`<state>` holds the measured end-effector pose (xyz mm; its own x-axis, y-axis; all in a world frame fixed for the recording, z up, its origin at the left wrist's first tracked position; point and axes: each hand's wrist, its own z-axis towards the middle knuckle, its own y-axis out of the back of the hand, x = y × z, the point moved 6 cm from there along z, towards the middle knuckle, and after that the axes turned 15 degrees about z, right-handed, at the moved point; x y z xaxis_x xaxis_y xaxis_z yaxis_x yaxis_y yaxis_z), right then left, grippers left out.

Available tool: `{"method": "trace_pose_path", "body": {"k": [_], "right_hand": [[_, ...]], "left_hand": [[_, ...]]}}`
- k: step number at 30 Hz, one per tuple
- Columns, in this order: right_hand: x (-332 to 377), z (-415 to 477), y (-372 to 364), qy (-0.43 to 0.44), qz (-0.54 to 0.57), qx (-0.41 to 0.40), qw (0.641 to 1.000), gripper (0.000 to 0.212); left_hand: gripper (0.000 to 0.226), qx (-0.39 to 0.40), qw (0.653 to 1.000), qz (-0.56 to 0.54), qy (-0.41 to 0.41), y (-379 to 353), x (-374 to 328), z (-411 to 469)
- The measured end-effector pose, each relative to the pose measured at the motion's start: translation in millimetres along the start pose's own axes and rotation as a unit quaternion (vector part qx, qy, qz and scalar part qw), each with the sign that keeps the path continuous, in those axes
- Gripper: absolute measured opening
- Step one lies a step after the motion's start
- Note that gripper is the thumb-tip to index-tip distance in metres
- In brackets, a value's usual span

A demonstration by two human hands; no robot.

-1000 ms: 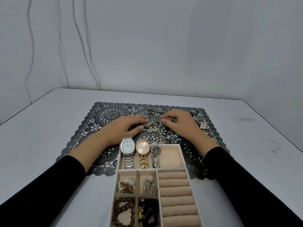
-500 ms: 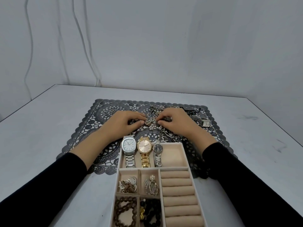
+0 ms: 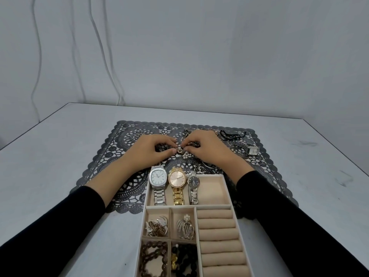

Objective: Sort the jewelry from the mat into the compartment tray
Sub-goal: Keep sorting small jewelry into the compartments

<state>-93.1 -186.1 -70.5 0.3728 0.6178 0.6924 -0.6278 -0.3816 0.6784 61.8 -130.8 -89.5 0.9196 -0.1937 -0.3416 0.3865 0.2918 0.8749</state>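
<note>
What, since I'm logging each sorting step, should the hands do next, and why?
Probably ease the pearl ornament gently up and out of the jewelry tangle. The left hand and right hand both appear to pinch it with their fingers, low over the mat, and it sits at the edge of the tangle. A slow lift should free it before it goes to the tray.

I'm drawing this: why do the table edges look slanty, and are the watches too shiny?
Head view throughout: the wide-angle lens splays the table edges; soft, even light, no glare on the gold watch dial; the tangled jewelry pinched by left hand and right hand looks blurry.
</note>
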Motion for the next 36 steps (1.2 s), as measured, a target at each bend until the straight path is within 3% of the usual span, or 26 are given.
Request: {"method": "trace_pose_path", "body": {"k": [14, 30, 36], "right_hand": [[-14, -6, 16, -0.036, 0.089, -0.047, 0.994, 0.003], [-19, -9, 40, -0.061, 0.259, -0.131, 0.955, 0.011], [-11, -9, 51, -0.028, 0.293, -0.165, 0.941, 0.010]], "left_hand": [[0.007, -0.004, 0.999, -0.027, 0.025, 1, 2, -1], [0.008, -0.061, 0.991, -0.109, 0.048, 14, -3, -4], [0.008, -0.103, 0.985, -0.129, 0.056, 24, -6, -3]]}}
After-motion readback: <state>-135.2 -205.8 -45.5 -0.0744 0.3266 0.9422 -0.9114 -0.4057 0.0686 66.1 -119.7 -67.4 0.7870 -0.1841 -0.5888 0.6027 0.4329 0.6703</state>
